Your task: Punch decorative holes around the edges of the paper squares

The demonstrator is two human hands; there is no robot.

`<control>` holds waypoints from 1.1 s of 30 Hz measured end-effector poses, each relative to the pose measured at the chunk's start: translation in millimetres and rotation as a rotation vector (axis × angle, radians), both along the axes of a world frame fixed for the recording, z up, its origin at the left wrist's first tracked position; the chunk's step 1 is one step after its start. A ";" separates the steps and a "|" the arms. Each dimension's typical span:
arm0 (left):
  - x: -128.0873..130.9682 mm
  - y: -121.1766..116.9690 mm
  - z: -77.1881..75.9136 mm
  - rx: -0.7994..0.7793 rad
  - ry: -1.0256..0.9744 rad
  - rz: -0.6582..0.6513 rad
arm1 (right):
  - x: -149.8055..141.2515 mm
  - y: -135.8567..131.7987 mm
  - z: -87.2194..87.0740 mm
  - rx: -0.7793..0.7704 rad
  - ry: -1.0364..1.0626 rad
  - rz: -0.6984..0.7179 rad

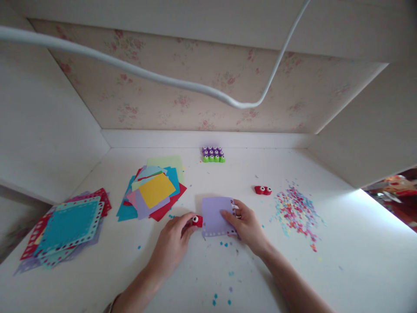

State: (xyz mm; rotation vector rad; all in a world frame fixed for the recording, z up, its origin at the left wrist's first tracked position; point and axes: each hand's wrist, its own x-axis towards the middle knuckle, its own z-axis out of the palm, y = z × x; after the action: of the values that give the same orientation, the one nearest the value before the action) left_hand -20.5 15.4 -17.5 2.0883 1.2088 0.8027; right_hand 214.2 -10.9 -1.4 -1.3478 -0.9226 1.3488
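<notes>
A square of lavender paper (215,215) lies in front of me, with small shapes punched along its lower and right edges. My right hand (243,224) grips it by the right side, thumb on top and fingers beneath. At the paper's left edge, my left hand (177,228) pinches a small red craft punch (197,221) with a white and black button. The punch touches that edge; whether the paper is inside its slot I cannot tell. Two more red punches (263,190) stand side by side to the right, beyond my right hand.
Rows of purple and green punches (213,154) stand at the back. Plain coloured sheets (156,191) are piled left of centre, punched sheets (70,224) farther left. Confetti (296,208) is heaped at right, with bits scattered near me. A white cable (156,77) hangs across above.
</notes>
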 end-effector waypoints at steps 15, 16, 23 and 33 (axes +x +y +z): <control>0.7 0.8 7.3 0.124 0.050 -0.088 | 11.5 -6.0 -0.7 0.460 -1.025 0.077; -0.3 1.2 7.9 0.119 0.057 -0.097 | 13.9 -6.3 0.8 0.500 -1.079 0.119; -4.4 5.1 9.1 0.091 0.063 -0.135 | 17.7 -7.6 2.9 0.507 -1.248 0.431; -3.8 4.2 8.4 0.099 0.043 -0.135 | 13.3 -6.6 6.7 0.504 -1.260 0.437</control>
State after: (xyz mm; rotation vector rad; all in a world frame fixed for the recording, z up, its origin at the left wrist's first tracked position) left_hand -24.3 19.6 -9.1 2.2505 1.0564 0.7734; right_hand 227.5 -17.5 5.3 -1.5685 -2.3038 0.3126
